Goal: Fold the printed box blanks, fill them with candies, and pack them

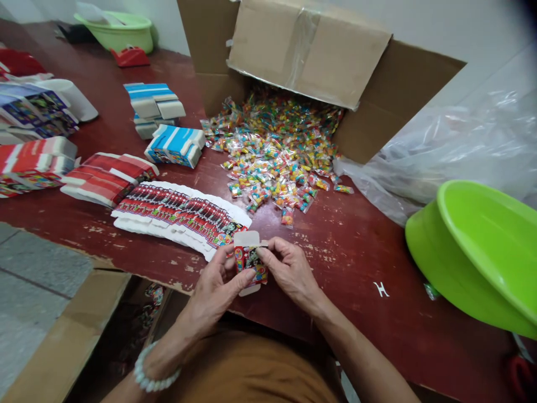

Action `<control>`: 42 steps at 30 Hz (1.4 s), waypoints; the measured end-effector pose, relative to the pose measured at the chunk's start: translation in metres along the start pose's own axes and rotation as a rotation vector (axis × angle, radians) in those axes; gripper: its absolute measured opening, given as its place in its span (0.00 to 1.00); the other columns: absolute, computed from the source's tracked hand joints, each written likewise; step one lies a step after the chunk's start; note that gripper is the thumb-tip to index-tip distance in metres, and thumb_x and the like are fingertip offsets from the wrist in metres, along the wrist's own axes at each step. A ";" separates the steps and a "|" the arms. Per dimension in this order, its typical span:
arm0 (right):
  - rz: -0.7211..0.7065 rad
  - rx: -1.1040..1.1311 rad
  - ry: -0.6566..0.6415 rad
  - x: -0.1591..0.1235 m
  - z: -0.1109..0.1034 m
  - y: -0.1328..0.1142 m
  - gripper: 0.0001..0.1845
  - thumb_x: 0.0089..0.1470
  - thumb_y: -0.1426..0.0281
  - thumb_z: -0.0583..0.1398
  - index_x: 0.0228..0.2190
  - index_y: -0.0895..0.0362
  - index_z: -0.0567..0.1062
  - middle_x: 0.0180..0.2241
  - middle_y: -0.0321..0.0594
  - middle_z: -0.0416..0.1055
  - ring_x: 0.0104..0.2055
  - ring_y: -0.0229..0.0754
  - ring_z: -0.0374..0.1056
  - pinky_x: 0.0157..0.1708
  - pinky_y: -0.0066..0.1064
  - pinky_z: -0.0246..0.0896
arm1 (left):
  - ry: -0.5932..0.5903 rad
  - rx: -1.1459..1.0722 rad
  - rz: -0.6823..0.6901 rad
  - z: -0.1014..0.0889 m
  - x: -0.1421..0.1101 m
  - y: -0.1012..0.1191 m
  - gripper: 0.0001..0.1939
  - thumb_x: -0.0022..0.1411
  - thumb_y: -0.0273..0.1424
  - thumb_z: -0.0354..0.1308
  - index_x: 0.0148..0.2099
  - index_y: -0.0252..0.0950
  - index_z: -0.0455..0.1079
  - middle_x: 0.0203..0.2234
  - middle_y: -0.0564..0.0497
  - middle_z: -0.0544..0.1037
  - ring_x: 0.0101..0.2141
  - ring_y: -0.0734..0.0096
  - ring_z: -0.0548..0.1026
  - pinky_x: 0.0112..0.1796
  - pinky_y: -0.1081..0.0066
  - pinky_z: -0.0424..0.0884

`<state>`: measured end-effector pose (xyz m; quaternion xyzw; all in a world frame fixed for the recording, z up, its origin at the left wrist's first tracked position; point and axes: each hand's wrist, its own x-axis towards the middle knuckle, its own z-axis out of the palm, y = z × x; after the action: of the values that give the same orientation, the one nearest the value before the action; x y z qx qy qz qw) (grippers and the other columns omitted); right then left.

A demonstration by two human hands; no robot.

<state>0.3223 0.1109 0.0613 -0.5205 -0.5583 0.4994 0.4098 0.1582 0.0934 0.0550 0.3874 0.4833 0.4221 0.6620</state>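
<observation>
Cardboard, printed red: one small box (250, 263) sits between both hands just in front of the fanned row of flats (180, 215), over the near edge of the counter (356, 246). Left hand (218, 285) closes around its left side, thumb across the printed face. Right hand (289, 268) pinches the upper right corner between thumb and forefinger, other fingers curled. White top flap stands open.

Step in hand, as judged: forming a flat into a box, squared up but top not yet shut. Next move likely calls for holding the body square with the left while the right tucks or fills through the open flap; thin card would crush under a hard squeeze.

Counts, placed from the fanned row:
- Box in hands: one.
- Fanned row itself: many overlapped flats, too close to count.
- Just left of it: one red stack (107, 178); further left, one more red-and-white stack (36, 159) at the frame edge.
- Behind it: blue-and-white stacks (165, 120), two or three groups, exact number unclear.
- Behind and right: one big carton (310, 53) on its side, candy packets (277, 148) spilling out, uncountable.
- Far right: green basins (482, 252), two nested, beside one clear plastic sheet (470, 134).
- Far behind left: one green basin (117, 31), one red item (130, 56).
- One bead bracelet (151, 375) on the left wrist.
</observation>
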 end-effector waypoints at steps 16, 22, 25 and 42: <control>0.021 0.340 0.036 0.000 0.011 0.017 0.11 0.55 0.64 0.64 0.38 0.56 0.74 0.30 0.34 0.73 0.30 0.35 0.68 0.33 0.26 0.64 | 0.128 -0.030 0.036 -0.002 -0.006 0.009 0.21 0.53 0.36 0.71 0.46 0.40 0.67 0.27 0.57 0.77 0.25 0.74 0.76 0.26 0.76 0.74; -0.009 0.217 0.042 -0.002 0.007 0.016 0.12 0.56 0.65 0.63 0.41 0.56 0.76 0.35 0.38 0.78 0.36 0.38 0.72 0.38 0.30 0.66 | 0.081 -0.006 0.027 0.002 -0.006 0.016 0.29 0.51 0.34 0.71 0.53 0.40 0.64 0.27 0.57 0.77 0.28 0.71 0.79 0.28 0.76 0.75; -0.009 0.207 0.027 -0.005 0.006 0.017 0.14 0.56 0.64 0.64 0.43 0.55 0.78 0.38 0.39 0.80 0.38 0.40 0.73 0.41 0.31 0.67 | 0.043 0.028 -0.009 -0.002 -0.004 0.016 0.25 0.51 0.35 0.71 0.49 0.40 0.65 0.26 0.57 0.77 0.26 0.71 0.77 0.28 0.74 0.75; 0.033 0.405 -0.084 0.004 0.000 0.015 0.11 0.46 0.64 0.71 0.27 0.57 0.78 0.28 0.35 0.75 0.30 0.36 0.68 0.34 0.29 0.64 | 0.007 -0.158 -0.092 -0.003 -0.005 0.013 0.24 0.52 0.40 0.72 0.46 0.44 0.65 0.28 0.57 0.79 0.26 0.70 0.78 0.28 0.74 0.73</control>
<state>0.3246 0.1139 0.0460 -0.4153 -0.4544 0.6295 0.4741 0.1518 0.0939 0.0675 0.3099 0.4681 0.4295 0.7074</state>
